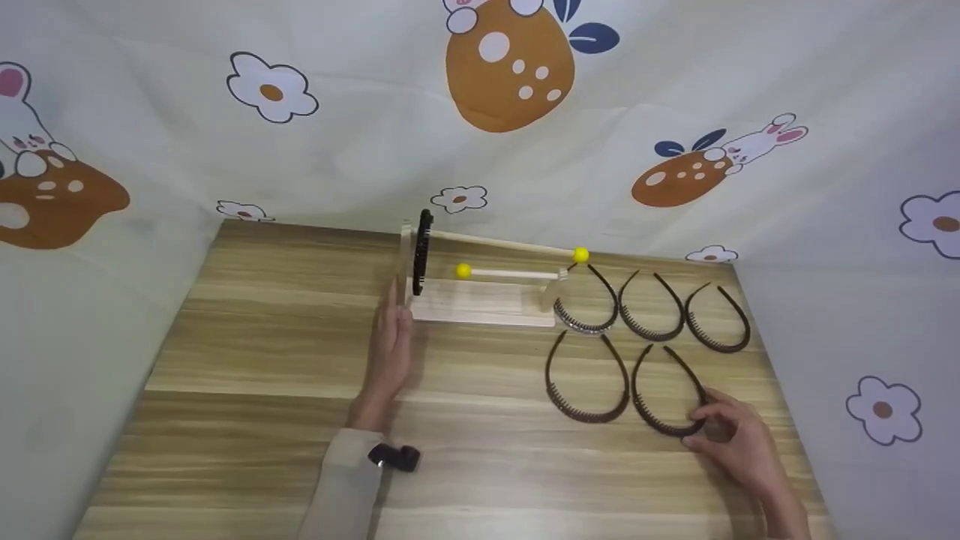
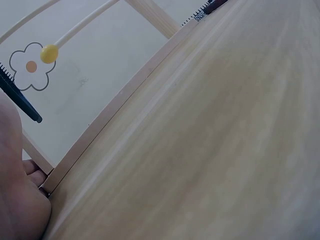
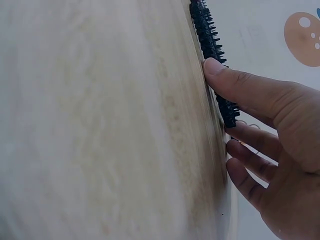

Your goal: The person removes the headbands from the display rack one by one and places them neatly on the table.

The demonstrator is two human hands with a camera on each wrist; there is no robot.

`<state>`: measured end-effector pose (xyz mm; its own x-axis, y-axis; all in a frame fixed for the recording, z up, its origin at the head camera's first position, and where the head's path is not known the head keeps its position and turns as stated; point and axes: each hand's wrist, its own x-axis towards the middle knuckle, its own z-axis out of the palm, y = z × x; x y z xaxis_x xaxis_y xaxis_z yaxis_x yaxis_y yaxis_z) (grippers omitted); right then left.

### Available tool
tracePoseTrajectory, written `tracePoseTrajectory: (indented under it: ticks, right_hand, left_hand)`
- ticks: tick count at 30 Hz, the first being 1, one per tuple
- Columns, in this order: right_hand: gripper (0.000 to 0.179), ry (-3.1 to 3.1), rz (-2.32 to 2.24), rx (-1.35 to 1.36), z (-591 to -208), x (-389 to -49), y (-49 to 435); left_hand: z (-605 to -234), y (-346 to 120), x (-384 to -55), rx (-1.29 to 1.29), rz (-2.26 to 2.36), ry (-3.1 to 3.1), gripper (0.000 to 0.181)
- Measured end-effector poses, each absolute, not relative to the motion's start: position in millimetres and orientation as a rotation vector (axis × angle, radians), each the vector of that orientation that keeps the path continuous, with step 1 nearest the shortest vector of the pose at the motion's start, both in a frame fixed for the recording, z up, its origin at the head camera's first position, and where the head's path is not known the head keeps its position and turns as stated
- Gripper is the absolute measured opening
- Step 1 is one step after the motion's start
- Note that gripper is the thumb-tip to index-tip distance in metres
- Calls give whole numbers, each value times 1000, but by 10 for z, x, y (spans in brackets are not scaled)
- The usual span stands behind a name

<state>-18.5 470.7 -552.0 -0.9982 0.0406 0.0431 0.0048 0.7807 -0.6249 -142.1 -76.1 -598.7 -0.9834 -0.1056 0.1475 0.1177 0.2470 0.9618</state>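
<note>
In the head view, my left hand lies along the left end of a pale wooden stand, touching its upright with fingers extended. A black toothed headband hangs beside that upright, on the stand's upper rod. At the lower right my right hand pinches a dark toothed headband between thumb and fingers at its curved side. This headband rests on the table. In the right wrist view the thumb lies over the headband's toothed band, with the other fingers behind and below.
More dark headbands lie in two rows right of the stand, including a lower one and a far right one. Yellow balls cap the upper rod and a shorter lower rod. Patterned cloth surrounds the wooden table.
</note>
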Motion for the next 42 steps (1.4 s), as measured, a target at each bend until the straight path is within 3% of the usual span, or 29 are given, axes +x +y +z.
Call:
tracePoseTrajectory:
  ticks: [8, 29, 37, 42]
  right_hand:
    - [43, -2944, 1026, -7, -5526, -190, 4721]
    - [87, -3011, 947, 94, -5384, -197, 4668]
    - [84, -2981, 897, 55, -5335, -196, 4644]
    - [80, -2908, 885, 63, -5304, -197, 4579]
  left_hand:
    - [-5976, -763, -1412, 8, -1815, -2366, 69]
    - [-5994, -765, -1443, -33, -1817, -2313, 70]
    - [-6002, -760, -1451, -41, -1813, -2305, 65]
    - [-5997, -756, -1445, -62, -1805, -2294, 75]
